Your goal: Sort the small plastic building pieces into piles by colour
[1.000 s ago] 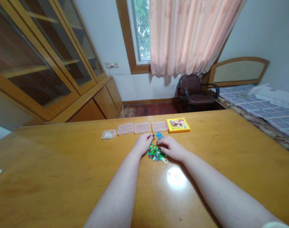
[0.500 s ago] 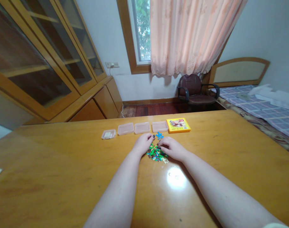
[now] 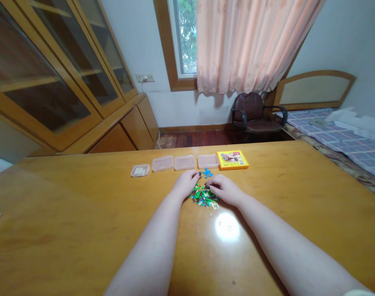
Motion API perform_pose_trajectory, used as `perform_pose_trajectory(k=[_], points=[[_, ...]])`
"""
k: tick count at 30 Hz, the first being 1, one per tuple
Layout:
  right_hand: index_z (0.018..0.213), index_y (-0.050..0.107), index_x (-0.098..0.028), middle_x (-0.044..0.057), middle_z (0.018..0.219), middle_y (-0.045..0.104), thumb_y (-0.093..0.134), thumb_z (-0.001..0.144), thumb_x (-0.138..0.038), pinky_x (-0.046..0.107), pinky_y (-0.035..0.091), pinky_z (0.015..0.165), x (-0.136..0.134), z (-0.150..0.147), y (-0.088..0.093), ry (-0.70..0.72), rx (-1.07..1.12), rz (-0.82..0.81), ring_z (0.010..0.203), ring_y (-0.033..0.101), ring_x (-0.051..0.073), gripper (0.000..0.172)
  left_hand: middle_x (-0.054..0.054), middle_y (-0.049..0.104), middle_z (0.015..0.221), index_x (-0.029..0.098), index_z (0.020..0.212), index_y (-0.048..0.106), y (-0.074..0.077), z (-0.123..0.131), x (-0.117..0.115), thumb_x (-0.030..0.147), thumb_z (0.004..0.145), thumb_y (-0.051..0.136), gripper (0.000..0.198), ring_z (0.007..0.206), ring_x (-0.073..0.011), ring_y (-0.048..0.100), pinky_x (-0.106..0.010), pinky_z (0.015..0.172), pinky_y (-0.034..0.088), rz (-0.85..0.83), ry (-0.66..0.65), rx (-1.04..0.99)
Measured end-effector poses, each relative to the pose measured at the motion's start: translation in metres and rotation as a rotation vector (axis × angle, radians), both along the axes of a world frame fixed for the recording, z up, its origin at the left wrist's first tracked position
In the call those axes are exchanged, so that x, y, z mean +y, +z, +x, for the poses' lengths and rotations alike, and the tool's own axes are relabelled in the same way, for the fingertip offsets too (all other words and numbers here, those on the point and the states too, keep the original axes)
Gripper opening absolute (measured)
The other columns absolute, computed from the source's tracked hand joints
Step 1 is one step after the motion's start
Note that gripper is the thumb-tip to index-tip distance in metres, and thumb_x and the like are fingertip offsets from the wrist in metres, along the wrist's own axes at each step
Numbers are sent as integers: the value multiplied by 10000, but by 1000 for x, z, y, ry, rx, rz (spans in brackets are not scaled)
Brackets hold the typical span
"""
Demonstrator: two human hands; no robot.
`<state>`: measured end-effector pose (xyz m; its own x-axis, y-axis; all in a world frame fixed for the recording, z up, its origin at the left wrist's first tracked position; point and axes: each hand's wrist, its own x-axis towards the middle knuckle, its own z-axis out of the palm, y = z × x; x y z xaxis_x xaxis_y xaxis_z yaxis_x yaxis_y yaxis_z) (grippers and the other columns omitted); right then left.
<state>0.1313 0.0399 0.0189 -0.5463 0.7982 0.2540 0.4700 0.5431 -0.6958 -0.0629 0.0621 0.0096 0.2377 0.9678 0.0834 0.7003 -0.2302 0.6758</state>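
Note:
A small heap of tiny coloured building pieces (image 3: 204, 198), mostly green, lies on the wooden table (image 3: 82, 213). My left hand (image 3: 185, 183) rests at the heap's left edge with its fingers curled, tips toward a few blue pieces (image 3: 207, 172) just beyond the heap. My right hand (image 3: 224, 189) lies on the heap's right side, fingers bent down onto the pieces. Whether either hand pinches a piece is hidden.
A row of clear shallow plastic boxes (image 3: 173, 163) stands behind the heap, a smaller one (image 3: 140, 170) at the left end and a yellow box (image 3: 232, 159) at the right end. Beyond the table are a cabinet, an office chair (image 3: 253, 116) and a bed.
Both hands stay at the heap with hardly any shift. The camera has tipped slightly, so everything sits a little higher in view.

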Motion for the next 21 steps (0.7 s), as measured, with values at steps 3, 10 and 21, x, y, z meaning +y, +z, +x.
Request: perform_pose_trajectory(k=[3,10,21], points=[[834,672,-193,41,872,676,515,813,-181,310,443,781,0,0,1,-5,13,-17,819,591,180,159,-51,679,856,184,839,665,-1,-1,1,380,862,397,333,805,-186,585,-266,696,415,-4,-5,-28],[850,669,-188,47,870,678,510,825,-194,316,439,783,-1,0,6,7,-7,-8,826,584,186,161,-49,677,830,187,830,667,-3,0,1,397,855,410,333,770,-181,580,-259,662,414,-11,4,-6],[826,665,-164,58,817,656,453,882,-257,284,410,723,-1,1,5,-97,-22,3,785,561,179,238,-47,673,816,176,824,663,-4,-1,2,403,857,406,345,758,-178,570,-257,662,403,-18,-2,-4]])
